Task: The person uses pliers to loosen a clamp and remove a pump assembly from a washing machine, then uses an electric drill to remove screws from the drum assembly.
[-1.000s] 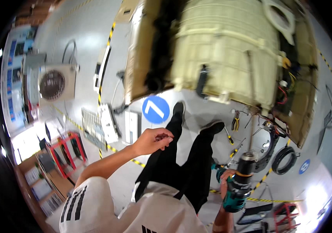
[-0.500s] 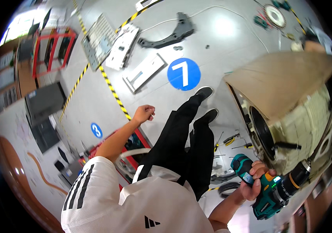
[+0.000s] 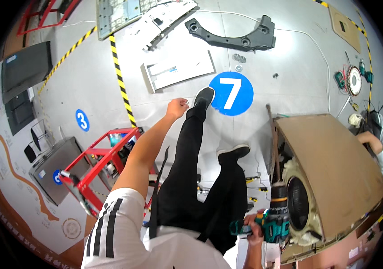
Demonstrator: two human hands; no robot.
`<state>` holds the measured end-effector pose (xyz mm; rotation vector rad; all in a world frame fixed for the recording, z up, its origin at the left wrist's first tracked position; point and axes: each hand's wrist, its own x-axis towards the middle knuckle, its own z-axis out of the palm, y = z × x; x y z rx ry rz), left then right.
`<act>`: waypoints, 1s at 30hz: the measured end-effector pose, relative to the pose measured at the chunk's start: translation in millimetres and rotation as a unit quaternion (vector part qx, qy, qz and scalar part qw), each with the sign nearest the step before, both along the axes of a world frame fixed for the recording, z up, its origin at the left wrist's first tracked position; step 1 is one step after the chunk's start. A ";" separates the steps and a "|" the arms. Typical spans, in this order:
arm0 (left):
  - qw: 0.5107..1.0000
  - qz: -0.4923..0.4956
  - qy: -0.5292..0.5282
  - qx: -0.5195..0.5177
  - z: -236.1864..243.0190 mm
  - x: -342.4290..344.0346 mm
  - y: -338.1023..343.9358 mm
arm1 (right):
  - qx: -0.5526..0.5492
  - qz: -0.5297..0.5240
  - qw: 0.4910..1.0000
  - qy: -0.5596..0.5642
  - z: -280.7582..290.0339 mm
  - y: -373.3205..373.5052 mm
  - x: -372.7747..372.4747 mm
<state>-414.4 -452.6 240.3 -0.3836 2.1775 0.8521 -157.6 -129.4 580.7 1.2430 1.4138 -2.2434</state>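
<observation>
My right hand (image 3: 255,229) is wrapped round the handle of a teal and black cordless drill (image 3: 275,225) at the lower right. The drill's black front end points away from me, beside a partly stripped washing machine (image 3: 344,175) with a brown side panel. A dark round drum opening (image 3: 298,204) in a pale ring faces the drill; I cannot tell whether the two touch. My left hand (image 3: 178,107) hangs out ahead over the floor, its fingers curled together. Anything inside those fingers is hidden or too small to make out.
A red metal cart (image 3: 106,161) stands at my left. Ahead lie a white frame (image 3: 180,71), a curved black part (image 3: 231,41) and several panels. Hand tools (image 3: 256,189) lie by my leg. At the far right another person's arm (image 3: 371,142) reaches beside the washing machine.
My legs have moved into a wider stride and the view has shifted. The drill has swung from pointing right to pointing away from me. My left hand stays curled.
</observation>
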 end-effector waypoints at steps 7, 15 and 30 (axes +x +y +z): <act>0.987 -0.054 0.078 -0.128 -162.0 -117.9 -13.9 | -0.003 -0.029 0.980 -0.199 -71.9 -54.0 -76.4; 0.986 -0.094 0.120 -0.062 -227.1 -168.6 -1.5 | 0.004 -0.015 0.955 -0.295 -89.9 -74.1 -109.1; 0.935 -0.290 -0.169 0.119 55.8 -15.1 56.8 | 0.012 -0.053 0.996 -0.074 28.0 -94.7 -39.6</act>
